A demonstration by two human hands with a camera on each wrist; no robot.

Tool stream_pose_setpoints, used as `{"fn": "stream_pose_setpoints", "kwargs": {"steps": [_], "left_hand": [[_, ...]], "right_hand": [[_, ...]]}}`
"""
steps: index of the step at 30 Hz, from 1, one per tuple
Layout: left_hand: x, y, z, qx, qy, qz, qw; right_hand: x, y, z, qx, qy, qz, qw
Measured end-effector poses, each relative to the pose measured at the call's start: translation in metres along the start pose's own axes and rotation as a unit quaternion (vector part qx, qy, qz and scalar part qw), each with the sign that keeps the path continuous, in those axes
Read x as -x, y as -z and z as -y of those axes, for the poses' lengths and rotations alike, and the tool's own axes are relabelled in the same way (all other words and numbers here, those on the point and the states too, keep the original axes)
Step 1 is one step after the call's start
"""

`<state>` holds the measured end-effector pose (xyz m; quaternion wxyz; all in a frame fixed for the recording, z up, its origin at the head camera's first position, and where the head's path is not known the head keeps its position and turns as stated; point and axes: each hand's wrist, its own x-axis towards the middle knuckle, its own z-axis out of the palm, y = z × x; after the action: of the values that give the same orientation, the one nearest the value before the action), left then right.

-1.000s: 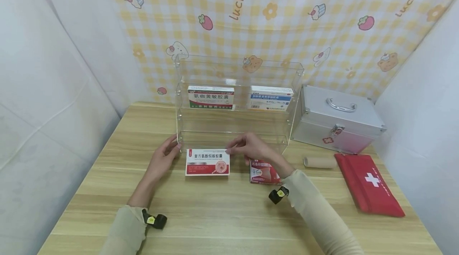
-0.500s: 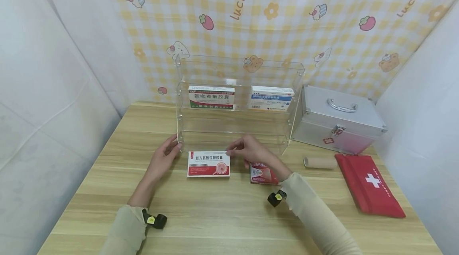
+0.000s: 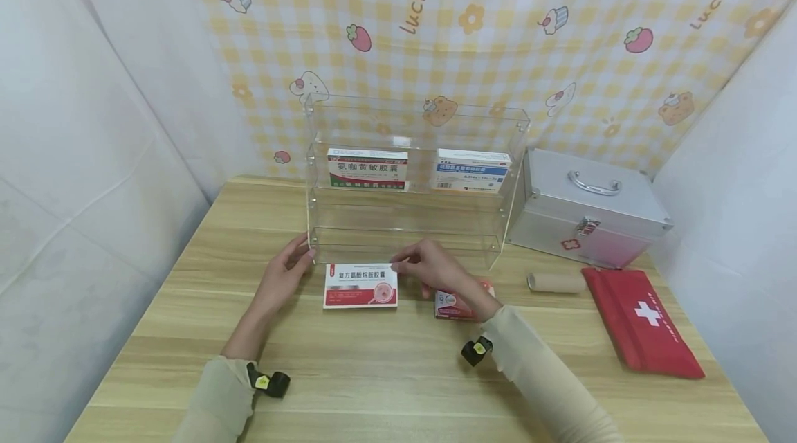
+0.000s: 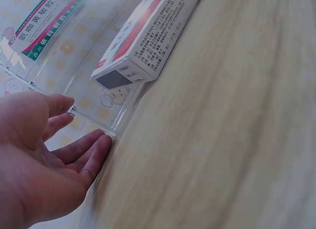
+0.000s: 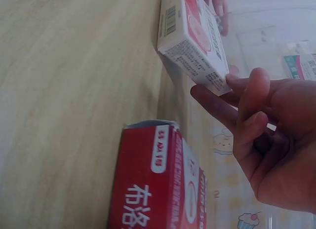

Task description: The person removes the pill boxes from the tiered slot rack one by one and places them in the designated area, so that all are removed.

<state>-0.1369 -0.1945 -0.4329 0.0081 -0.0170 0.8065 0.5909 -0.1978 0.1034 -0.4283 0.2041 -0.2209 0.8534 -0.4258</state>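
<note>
My left hand (image 3: 286, 277) holds the lower left side panel of the clear acrylic rack (image 3: 407, 218), thumb on one side and fingers on the other, as the left wrist view shows. With thumb and index finger, my right hand (image 3: 432, 266) pinches the upper right corner of a white and red medicine box (image 3: 360, 294). This box is close in front of the rack's bottom tier, its printed face turned up toward the head camera. Just under the right hand, a red medicine box (image 3: 454, 308) lies on the table, partly covered by the hand and wrist.
On a middle tier stand a green and white medicine box (image 3: 367, 173) and a blue and white medicine box (image 3: 471, 174). At right are a silver metal case (image 3: 579, 211), a beige roll (image 3: 556, 283) and a red first aid pouch (image 3: 644, 322). A checked curtain (image 3: 498, 34) hangs behind.
The right hand and the white and red box have come slightly lower and nearer to me, showing less of the red box's left part hidden differently. The left hand stays on the rack.
</note>
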Motion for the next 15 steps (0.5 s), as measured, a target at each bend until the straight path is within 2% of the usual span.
{"fn": "stream_pose_setpoints", "kwargs": {"steps": [9,12,15], "left_hand": [[0.0,0.0,0.0,-0.014,0.0,-0.002,0.9999],[-0.002,0.0,0.004,-0.011,-0.005,-0.002,0.9999],[-0.008,0.0,0.017,-0.005,-0.006,-0.003,1.0]], "right_hand": [[-0.001,-0.006,-0.006,0.014,0.005,-0.016,1.0],[-0.002,-0.008,-0.008,0.028,0.009,-0.022,0.999],[-0.002,-0.01,-0.009,0.043,0.008,-0.028,0.999]]}}
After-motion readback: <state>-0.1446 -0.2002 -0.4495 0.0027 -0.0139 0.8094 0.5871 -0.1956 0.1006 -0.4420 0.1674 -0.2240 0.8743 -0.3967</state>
